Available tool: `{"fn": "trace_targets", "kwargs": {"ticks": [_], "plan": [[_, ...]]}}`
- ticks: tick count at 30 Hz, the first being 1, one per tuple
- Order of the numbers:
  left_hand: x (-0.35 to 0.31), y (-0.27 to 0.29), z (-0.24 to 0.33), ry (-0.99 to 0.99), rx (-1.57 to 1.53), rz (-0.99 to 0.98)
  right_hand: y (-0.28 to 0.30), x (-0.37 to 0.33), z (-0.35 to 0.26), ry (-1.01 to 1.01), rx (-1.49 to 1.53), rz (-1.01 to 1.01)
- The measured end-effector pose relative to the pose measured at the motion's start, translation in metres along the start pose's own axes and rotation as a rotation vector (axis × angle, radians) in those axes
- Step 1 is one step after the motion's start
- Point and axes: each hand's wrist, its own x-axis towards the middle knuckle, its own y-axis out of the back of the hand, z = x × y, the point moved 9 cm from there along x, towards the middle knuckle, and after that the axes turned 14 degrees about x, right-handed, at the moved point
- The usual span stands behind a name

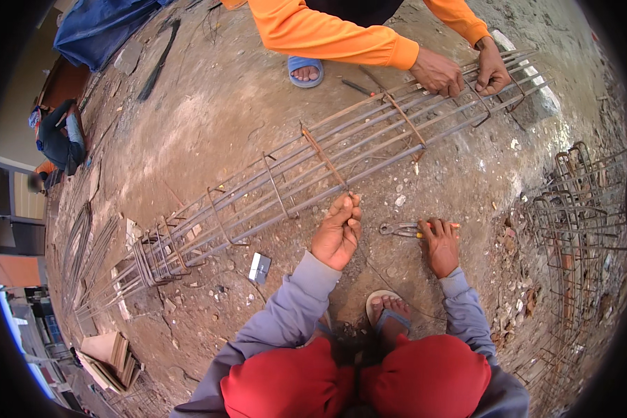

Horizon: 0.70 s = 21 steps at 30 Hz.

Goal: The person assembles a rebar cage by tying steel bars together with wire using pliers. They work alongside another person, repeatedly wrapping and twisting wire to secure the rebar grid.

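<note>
A long cage of steel reinforcing bars (296,182) with square stirrups lies diagonally before me, just above the ground. My left hand (337,233) is closed in a pinch at its near edge, where a rusty stirrup (323,158) meets the lower bar. A thin piece of tie wire seems to be between the fingertips, mostly hidden by them. Down on the dirt to the right, my right hand (440,246) has its fingers closed over the handles of a pair of pincers (397,228); their metal jaws point left.
Opposite me, a co-worker in orange sleeves has both hands (460,73) on the cage's far right end. More bent rebar (578,195) stands at right. A small white-and-dark box (260,267) lies near the cage. Stacked boards (111,359) sit lower left; another person (61,136) crouches far left.
</note>
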Motion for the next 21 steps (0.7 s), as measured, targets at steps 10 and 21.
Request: {"fn": "trace_targets", "kwargs": {"ticks": [10, 21], "plan": [[-0.012, -0.002, 0.011, -0.164, 0.234, 0.213, 0.000, 0.001, -0.009, -0.254, 0.711, -0.273], [-0.012, 0.009, 0.003, -0.142, 0.207, 0.161, 0.022, 0.022, -0.103, -0.454, 1.322, -0.416]]}}
